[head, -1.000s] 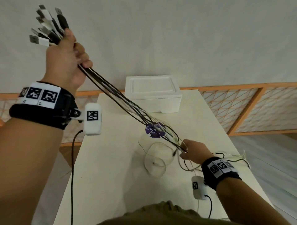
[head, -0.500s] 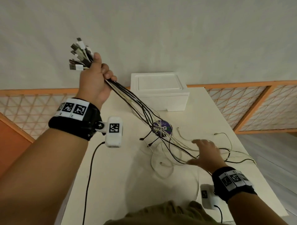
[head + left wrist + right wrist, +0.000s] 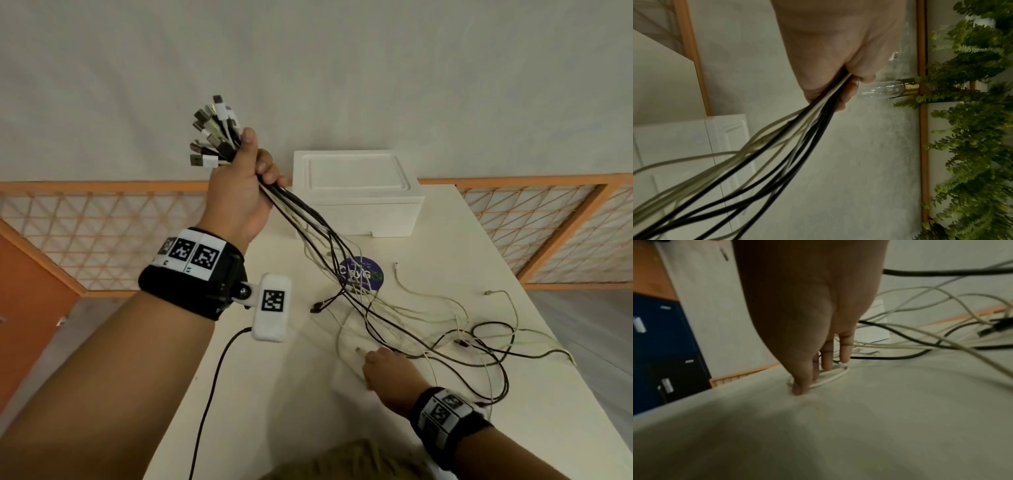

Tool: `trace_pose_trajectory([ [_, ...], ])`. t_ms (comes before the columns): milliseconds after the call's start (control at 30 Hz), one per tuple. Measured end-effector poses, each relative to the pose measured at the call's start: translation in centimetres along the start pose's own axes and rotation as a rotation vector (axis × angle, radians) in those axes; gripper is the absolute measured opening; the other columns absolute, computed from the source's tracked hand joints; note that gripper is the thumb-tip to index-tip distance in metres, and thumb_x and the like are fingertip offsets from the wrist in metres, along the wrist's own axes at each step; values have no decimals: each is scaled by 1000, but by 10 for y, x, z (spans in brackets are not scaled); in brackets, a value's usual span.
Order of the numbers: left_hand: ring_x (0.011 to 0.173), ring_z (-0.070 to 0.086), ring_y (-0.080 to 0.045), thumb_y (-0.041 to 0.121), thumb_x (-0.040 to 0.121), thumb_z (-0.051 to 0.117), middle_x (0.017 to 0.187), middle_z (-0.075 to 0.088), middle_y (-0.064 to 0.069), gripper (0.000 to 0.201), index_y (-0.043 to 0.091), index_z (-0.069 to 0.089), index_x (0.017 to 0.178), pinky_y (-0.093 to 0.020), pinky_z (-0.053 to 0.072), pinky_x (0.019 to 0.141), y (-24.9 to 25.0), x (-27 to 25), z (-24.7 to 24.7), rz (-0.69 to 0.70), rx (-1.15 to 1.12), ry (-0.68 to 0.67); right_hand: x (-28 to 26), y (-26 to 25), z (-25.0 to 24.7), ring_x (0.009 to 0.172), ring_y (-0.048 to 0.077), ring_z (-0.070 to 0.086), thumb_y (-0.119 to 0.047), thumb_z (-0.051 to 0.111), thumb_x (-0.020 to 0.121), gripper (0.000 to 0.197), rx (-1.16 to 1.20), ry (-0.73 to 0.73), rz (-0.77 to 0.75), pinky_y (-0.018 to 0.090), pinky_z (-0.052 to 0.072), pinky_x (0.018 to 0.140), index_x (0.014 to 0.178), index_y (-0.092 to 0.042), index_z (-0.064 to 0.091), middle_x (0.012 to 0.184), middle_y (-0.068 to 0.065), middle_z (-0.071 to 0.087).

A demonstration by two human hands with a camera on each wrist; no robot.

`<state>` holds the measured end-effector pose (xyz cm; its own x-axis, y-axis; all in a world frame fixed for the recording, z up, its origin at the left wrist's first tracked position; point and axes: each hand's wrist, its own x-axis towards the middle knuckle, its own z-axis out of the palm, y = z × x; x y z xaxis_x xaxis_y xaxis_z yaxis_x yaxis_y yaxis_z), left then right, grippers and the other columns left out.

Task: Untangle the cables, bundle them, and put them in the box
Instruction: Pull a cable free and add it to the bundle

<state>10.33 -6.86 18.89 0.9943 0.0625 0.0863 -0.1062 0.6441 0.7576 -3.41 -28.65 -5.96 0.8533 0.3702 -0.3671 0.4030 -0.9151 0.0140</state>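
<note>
My left hand (image 3: 245, 185) is raised above the table's left part and grips a bunch of black and white cables (image 3: 308, 222) just below their USB plugs (image 3: 212, 137), which fan out above the fist. In the left wrist view the cables (image 3: 789, 146) run down out of the closed left hand (image 3: 838, 68). Their loose ends (image 3: 445, 329) lie spread and crossed over the table. My right hand (image 3: 383, 373) is low on the table, fingers (image 3: 818, 366) straight down onto a small white cable loop (image 3: 830, 378). The white foam box (image 3: 356, 192) stands closed at the far end.
A round purple sticker (image 3: 361, 272) lies on the white table (image 3: 274, 394) under the hanging cables. Orange lattice railings (image 3: 102, 233) run behind the table on both sides. A black cord (image 3: 212, 387) hangs from the left wrist camera. Green ferns (image 3: 972, 129) show in the left wrist view.
My left hand has come down and to the right with the plug ends. The right hand let go of the cables, moved nearer to me and set its fingers on a white loop.
</note>
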Motion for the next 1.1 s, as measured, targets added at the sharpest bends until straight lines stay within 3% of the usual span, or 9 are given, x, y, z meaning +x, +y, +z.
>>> trace_pose_trajectory([
  [133,49,39,-8,29,100,48,53,40,7,31,21,46,70,-24,44,56,-11,3,-8,-29,75,25,-6,9,-20,92,12,57,-24,44,97,11,352,103,-7,26,44,78,96,-27,55,102,-8,60],
  [300,52,50,-8,16,96,57,54,49,6,23,16,56,73,-26,51,65,-30,-3,-17,-108,272,53,-15,25,-119,60,6,52,-14,48,97,19,1011,565,13,29,46,65,80,-20,52,64,-8,60],
  [467,58,63,-12,11,90,61,60,65,2,11,6,62,80,-33,54,69,-49,-22,-8,-172,452,-116,-23,28,-210,60,6,52,-20,56,94,21,891,729,-91,16,40,59,77,-31,55,62,-8,57],
  [533,68,68,-16,15,86,63,70,72,-1,11,4,64,84,-35,56,75,-49,-33,1,-168,509,-272,-20,24,-232,62,9,52,-19,56,94,16,836,809,-101,19,41,60,81,-29,57,64,-7,57],
  [600,62,65,-15,19,80,63,66,68,1,13,7,63,80,-32,56,71,-45,-41,8,-172,519,-389,-17,21,-244,61,12,52,-20,56,94,10,796,866,-94,26,42,60,86,-23,60,65,-3,58],
  [733,40,31,-7,2,90,59,48,37,7,39,20,48,56,-23,42,49,-29,-35,2,-133,519,-339,-21,29,-246,54,14,45,-31,62,90,15,800,869,-82,25,37,54,83,-19,63,60,4,55],
  [900,38,25,-4,1,82,64,52,30,7,35,19,41,64,-21,33,45,-7,-14,-40,-68,441,-125,-26,53,-207,73,-3,58,-34,62,90,14,856,752,53,5,38,63,87,-23,71,78,-10,68],
  [1033,37,23,-5,6,75,69,52,30,7,30,20,45,63,-20,30,42,2,0,-76,-79,313,15,-28,70,-157,79,6,62,-33,62,90,14,858,666,166,22,45,71,86,-24,72,82,-5,72],
  [1100,38,23,-6,10,72,72,48,30,8,28,20,48,60,-21,30,43,3,2,-84,-79,287,32,-31,78,-139,80,15,62,-34,61,91,15,863,632,232,23,45,71,85,-24,71,81,1,71],
])
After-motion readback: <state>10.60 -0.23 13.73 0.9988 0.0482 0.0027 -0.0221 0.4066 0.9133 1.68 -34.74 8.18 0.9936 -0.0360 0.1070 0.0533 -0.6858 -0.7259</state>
